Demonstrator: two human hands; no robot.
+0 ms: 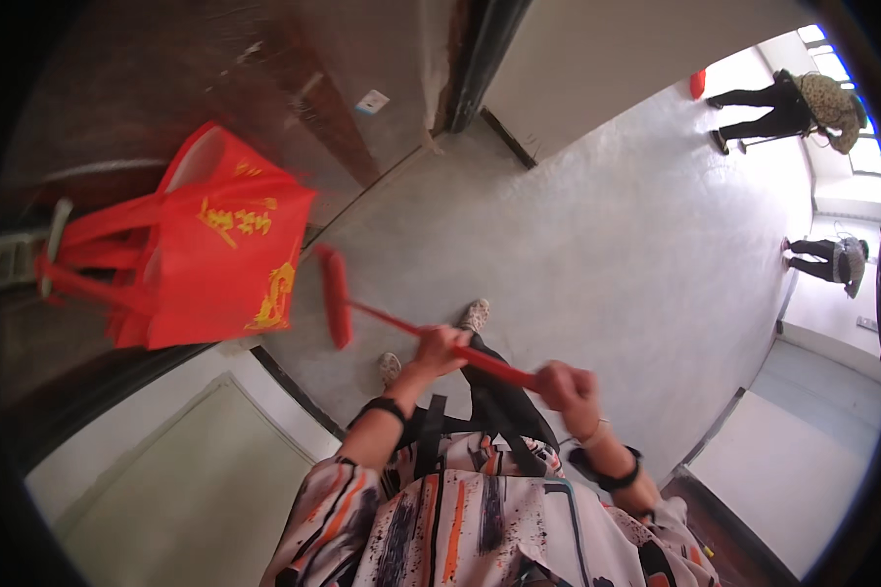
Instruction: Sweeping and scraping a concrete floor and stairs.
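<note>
Both hands grip a red-handled broom or push brush (499,367). My left hand (440,350) is closed round the shaft nearer the head, and my right hand (567,387) is closed round it farther back, close to my body. The long red head (335,297) lies beyond my left hand, blurred, over or on the grey floor; contact is not clear. Left of it, a red bag (227,249) with yellow writing hangs by its handles from a door handle (56,246).
A dark reddish-brown door (264,88) stands at upper left. White walls (595,66) flank the smooth grey floor (595,242). Far right, one person (785,110) holds a long-handled tool; another person (829,258) stands farther down. A small red object (697,84) is near the first.
</note>
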